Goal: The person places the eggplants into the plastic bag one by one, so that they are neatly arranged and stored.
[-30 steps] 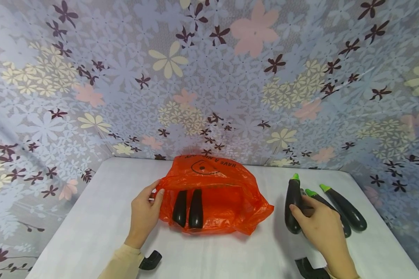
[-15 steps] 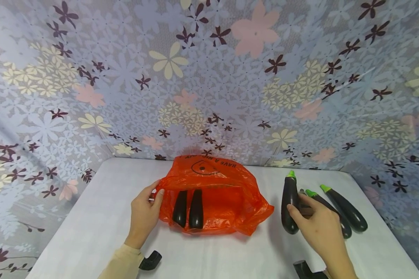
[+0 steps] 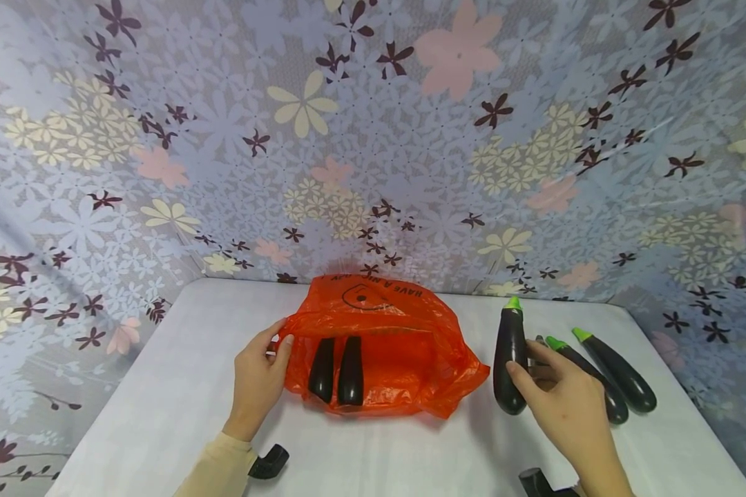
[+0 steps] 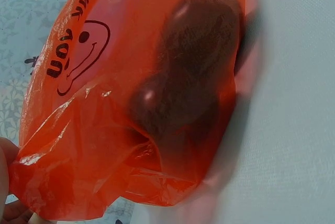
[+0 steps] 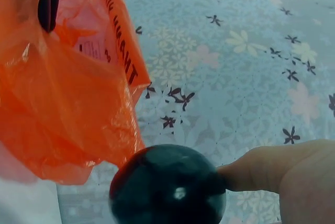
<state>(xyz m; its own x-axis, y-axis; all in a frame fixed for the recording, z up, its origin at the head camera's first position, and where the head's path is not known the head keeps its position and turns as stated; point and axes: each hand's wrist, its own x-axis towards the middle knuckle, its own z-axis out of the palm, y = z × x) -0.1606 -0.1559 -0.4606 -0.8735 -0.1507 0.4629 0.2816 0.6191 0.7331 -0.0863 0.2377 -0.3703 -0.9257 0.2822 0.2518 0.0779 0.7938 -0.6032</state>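
Observation:
An orange-red plastic bag [image 3: 404, 373] lies with its mouth toward me, two dark eggplants [image 3: 351, 373] inside its left half. At the bag's left edge my left hand [image 3: 260, 376] pinches the rim between thumb and fingers. Through the thin plastic, the eggplants show as dark shapes in the left wrist view. To the right of the bag, my right hand [image 3: 566, 393] grips another eggplant [image 3: 510, 359] from its right side, its green stem end pointing away from me. Its round dark end [image 5: 167, 187] faces the camera in the right wrist view, with the thumb against its side.
Two more eggplants [image 3: 618, 369] lie on the white table [image 3: 180, 386] behind and right of my right hand, partly covered by it. A flowered cloth [image 3: 373, 138] hangs behind the table. Black curved wrist pieces [image 3: 270, 462] show near both wrists.
My right hand has shifted a little to the left, toward the bag, carrying the eggplant with it. The left hand and the bag stay in place.

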